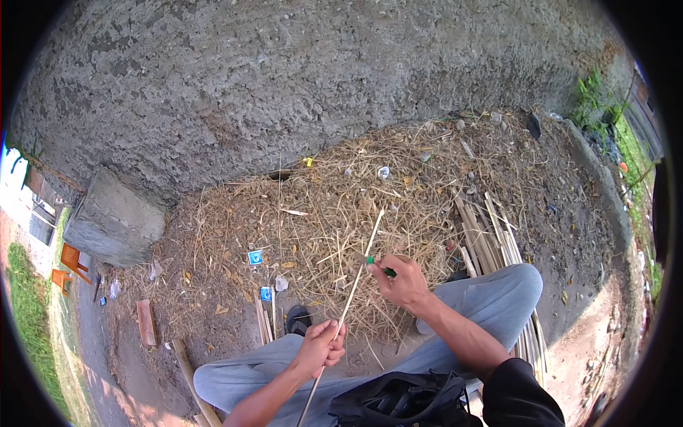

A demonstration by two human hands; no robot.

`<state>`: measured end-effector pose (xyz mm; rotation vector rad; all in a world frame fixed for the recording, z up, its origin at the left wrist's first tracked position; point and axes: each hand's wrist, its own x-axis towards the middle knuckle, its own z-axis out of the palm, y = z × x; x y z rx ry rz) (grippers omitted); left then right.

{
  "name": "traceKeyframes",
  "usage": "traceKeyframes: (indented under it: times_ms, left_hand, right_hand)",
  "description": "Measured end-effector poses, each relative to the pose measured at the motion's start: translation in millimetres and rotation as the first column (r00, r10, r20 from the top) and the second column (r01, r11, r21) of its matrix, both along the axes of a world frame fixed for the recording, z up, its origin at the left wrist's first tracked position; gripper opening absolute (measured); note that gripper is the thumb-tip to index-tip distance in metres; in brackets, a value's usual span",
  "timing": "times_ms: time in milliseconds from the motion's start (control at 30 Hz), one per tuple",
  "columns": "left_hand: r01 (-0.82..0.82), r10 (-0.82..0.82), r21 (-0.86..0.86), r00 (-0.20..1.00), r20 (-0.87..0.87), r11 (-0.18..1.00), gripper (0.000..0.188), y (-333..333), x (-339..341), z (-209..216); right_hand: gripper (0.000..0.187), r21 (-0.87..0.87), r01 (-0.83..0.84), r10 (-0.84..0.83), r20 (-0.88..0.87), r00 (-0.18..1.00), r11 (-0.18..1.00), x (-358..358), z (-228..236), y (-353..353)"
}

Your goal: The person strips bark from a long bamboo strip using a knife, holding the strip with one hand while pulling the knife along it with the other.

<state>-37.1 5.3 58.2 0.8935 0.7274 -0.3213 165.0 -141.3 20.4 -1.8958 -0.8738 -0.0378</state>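
Bamboo strip [351, 296] slants up and away in front of the bent legs [484, 295], and I have the left hand [321, 349] closed round its lower part. Farther up, the right hand [404, 285] is wrapped round a green-handled knife [371, 261], right by the strip. I can't tell if the blade bites in; it is too small to see. If I press too hard, the thin strip could snap. No hand holds the far tip, so it could wobble, make the knife slip and cut bare fingers.
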Motion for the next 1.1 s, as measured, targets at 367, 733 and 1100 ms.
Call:
traceKeyframes:
  times_ms: [367,733,1100]
  left_hand:
    - [0.108,-0.108,0.006,0.994,-0.007,0.994,0.026,-2,-9,5]
    - [0.062,-0.061,-0.045,0.998,0.012,0.997,0.027,6,-2,-11]
    - [-0.034,0.028,0.045,0.992,0.126,0.998,0.022,16,2,-20]
  right_hand:
    - [0.023,-0.122,0.208,-0.225,-0.15,0.963,0.971,47,5,-16]
    - [0.036,0.097,0.45,-0.352,-0.488,0.799,0.888,93,-8,-27]
    - [0.022,0.091,-0.253,0.263,-0.136,0.955,0.963,-38,-3,5]
